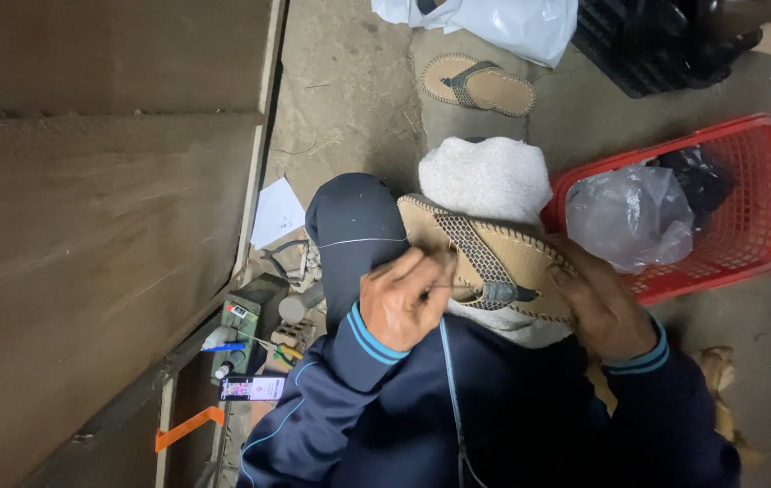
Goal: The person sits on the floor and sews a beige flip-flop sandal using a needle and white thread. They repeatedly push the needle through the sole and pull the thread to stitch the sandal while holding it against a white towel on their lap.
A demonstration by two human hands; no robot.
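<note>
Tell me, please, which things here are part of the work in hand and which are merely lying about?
In use: tan sandal, thread, white towel, left hand, right hand.

Lying about: second sandal, red basket, clear plastic bag, white bag, paper sheet.

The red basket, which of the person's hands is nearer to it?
Right. The right hand grips the sandal's end just beside the red basket; the left hand works at the sandal's far side.
</note>
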